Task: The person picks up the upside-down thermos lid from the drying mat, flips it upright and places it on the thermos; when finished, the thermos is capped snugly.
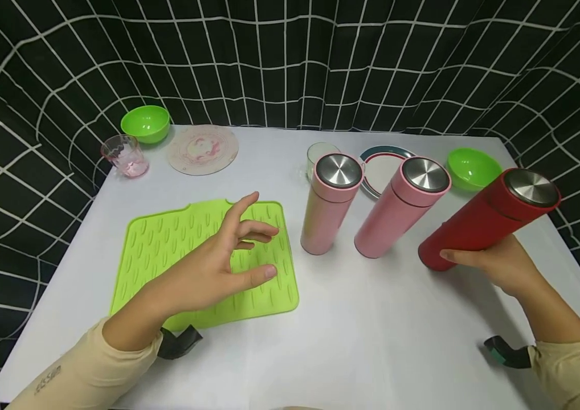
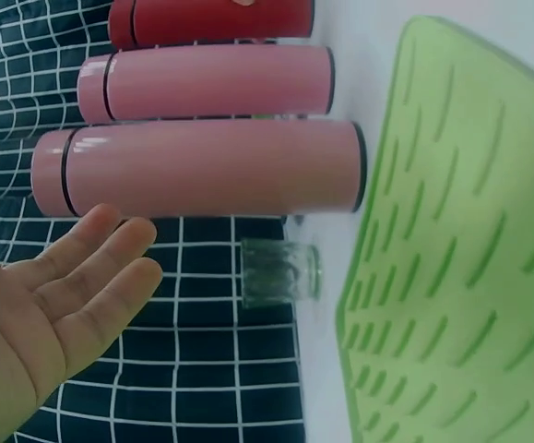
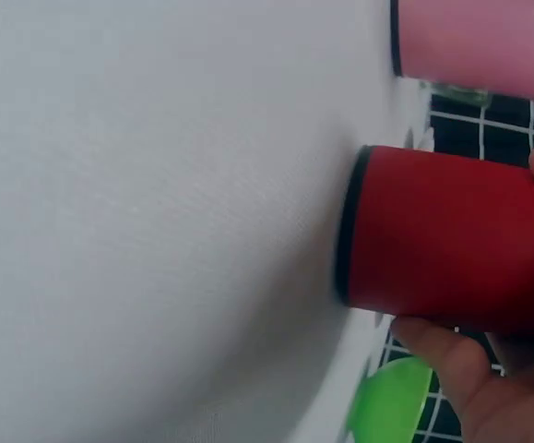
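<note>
My right hand (image 1: 507,267) grips a red thermos (image 1: 482,219) with a steel-topped lid, low on its body. The thumb lies along the near side, and the other fingers are mostly hidden behind it. In the right wrist view the thermos's dark base (image 3: 351,226) is close to the white tabletop. To its left stand two pink thermoses: the middle one (image 1: 395,213) and the left one (image 1: 327,213), both upright with steel-topped lids. My left hand (image 1: 218,265) hovers over a lime-green ridged mat (image 1: 162,245), thumb and fingers spread apart, holding nothing.
Behind the thermoses are a clear glass (image 1: 315,152), a rimmed plate (image 1: 379,171) and a green bowl (image 1: 472,169). At the back left sit another green bowl (image 1: 146,124), a pinkish glass (image 1: 128,158) and a round patterned mat (image 1: 203,149). Black grid-patterned cloth (image 1: 280,68) surrounds the table.
</note>
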Available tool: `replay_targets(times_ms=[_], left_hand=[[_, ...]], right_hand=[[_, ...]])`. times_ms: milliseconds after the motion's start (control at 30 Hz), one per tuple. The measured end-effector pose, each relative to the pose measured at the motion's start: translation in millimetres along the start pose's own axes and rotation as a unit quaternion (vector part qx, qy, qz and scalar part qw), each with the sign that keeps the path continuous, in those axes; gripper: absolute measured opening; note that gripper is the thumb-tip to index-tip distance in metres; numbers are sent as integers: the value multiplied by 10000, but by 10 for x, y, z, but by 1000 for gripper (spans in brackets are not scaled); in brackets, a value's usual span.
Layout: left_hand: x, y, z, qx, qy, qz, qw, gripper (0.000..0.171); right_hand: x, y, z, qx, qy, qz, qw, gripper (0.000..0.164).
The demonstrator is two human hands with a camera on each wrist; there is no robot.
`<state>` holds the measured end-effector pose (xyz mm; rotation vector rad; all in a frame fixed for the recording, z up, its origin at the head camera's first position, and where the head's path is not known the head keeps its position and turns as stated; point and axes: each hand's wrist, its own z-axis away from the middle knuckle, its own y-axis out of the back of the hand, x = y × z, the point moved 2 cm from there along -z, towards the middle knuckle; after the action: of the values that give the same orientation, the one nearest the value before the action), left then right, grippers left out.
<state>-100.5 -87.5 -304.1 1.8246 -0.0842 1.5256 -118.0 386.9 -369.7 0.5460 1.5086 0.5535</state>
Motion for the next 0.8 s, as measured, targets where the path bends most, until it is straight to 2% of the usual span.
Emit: replay_targets(times_ms=[200,367,467,533,667,767,800], left_hand=[[-18,-17,42,-186,197,1,9996,93],[-26,-47,30,-275,128,-65,9995,92],[-39,-63,23,-298,58,-135,9994,90],[-49,-59,29,-315,55,-219,9992,88],[-37,-28,89,-404,132,-684,9967,76],[17,-14,164,-566,22,-1268,9903,62],[41,-9,188,-604,-77,-1442,9877,58]], right_hand=[[27,-30,9,101,3,-199,9998,69],[25,-58,24,127,-111,4,9999,70],[51,-31,79,-14,-184,161,9997,70],[71,8,154,-208,-287,274,9990,76],[43,111,449,-587,-1172,738,9886,98],[-115,167,750,-340,-1720,1331,9755,106],[-197,173,835,-131,-1678,1519,9740,104]])
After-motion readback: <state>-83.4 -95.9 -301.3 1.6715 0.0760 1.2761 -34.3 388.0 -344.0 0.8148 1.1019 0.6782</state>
